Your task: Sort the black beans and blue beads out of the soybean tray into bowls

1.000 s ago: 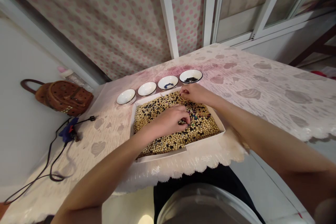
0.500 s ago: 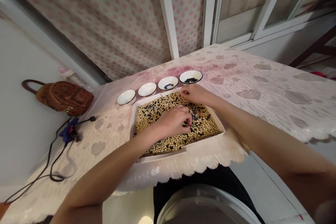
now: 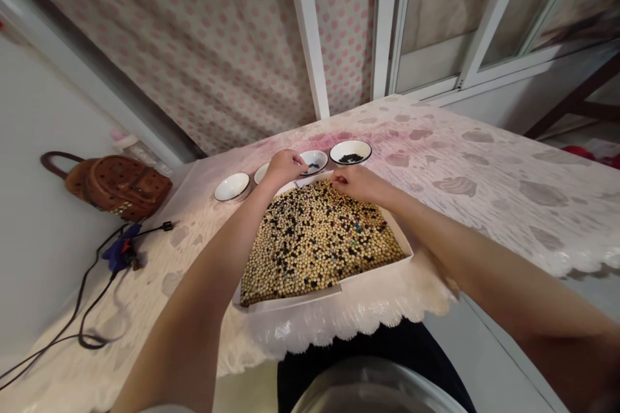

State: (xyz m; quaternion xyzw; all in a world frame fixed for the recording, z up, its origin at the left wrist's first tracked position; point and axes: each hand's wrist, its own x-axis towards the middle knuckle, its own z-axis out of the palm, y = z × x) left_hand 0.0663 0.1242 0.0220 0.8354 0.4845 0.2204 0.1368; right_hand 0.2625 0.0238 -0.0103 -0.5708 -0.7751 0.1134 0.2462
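Note:
A shallow white box [image 3: 295, 301] is filled with small round beads [image 3: 310, 242], mostly tan and black, with a few coloured ones. My left hand [image 3: 285, 166] reaches past the box's far edge, fingers pinched together at the bowl with blue beads [image 3: 316, 161]. Anything between those fingertips is too small to make out. At the far right part of the box, my right hand [image 3: 357, 184] is curled closed just over the beads; its contents are hidden. Behind it stands a bowl with black beads [image 3: 351, 153].
Farther left in the row are a white bowl [image 3: 232, 188] and another bowl [image 3: 260, 173], partly covered by my left hand. A brown backpack [image 3: 121, 184] and a blue tool with a black cable [image 3: 121, 251] lie at the left of the patterned tablecloth [image 3: 450, 187].
My left hand has lifted from the beads in the box and moved away from me to the bowl with blue beads. My right hand stays near the box's far right part.

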